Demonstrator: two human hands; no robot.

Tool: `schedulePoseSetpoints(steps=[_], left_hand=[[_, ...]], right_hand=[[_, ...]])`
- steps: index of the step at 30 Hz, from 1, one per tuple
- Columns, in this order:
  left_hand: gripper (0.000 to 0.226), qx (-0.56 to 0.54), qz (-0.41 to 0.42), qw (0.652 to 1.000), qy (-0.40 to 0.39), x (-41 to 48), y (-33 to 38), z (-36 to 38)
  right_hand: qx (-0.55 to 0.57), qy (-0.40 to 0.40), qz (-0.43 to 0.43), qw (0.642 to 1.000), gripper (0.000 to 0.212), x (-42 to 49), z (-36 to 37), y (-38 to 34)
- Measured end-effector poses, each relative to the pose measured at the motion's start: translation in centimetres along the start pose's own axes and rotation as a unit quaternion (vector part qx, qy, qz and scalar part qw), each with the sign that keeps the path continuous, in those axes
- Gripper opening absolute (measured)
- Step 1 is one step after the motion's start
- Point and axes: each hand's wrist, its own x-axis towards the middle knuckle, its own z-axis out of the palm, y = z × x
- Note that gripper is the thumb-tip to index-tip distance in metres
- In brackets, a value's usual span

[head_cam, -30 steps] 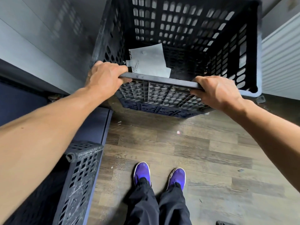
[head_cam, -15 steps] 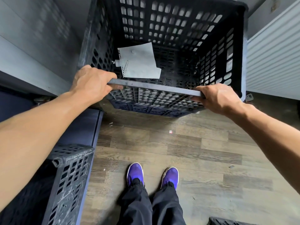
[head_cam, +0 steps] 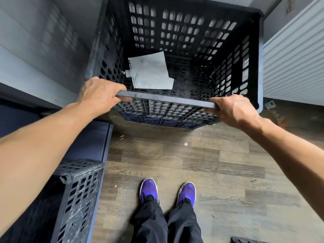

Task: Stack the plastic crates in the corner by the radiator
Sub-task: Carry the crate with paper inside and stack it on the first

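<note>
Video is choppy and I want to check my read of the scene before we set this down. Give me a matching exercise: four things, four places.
Things:
1. paper
2. radiator
3. shoes
4. side crate

Places:
A. lower left of the view
B. inside the big crate
C. on the floor, bottom centre
D. right of the big crate

Pairs: 1-B, 2-D, 3-C, 4-A

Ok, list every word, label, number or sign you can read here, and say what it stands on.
Nothing here is legible.
Paper sheets in the held crate: no writing visible.
Wall sticker, top right: too blurred to read.
White scuffs on the near crate: no letters.
Small tag on the floor by the radiator: too small to read.
</note>
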Motion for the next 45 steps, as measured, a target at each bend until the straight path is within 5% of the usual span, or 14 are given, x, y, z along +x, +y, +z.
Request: schedulePoseSetpoints(steps=[11,19,25,39,45], left_hand=[[0.005,0.001,-0.016,1.0,-0.024,0.7,0.1,-0.4],[0.019,0.007,-0.025,0.999,0.036,1.1,0.9,0.5],[0.037,0.036,-0.034,0.996,-0.077,2.1,0.8,-0.6],[0.047,0.028,-0.049,0.994,-0.09,1.6,1.7,-1.3],[0.052,-0.035,-0.053,0.997,-0.034,0.2,4.4,0.0]], right_hand=[[-0.002,-0.025,0.034,0.999,0.031,1.0,-0.4,0.1],[-0.015,-0.056,0.098,0.993,0.045,1.6,-0.6,-0.4],[-0.017,-0.055,0.082,0.995,0.049,1.7,-0.9,-0.2],[0.014,-0.062,0.065,0.996,0.052,1.5,-0.5,0.2],[0.007,0.057,0.084,0.995,0.034,-0.8,0.5,-1.2]])
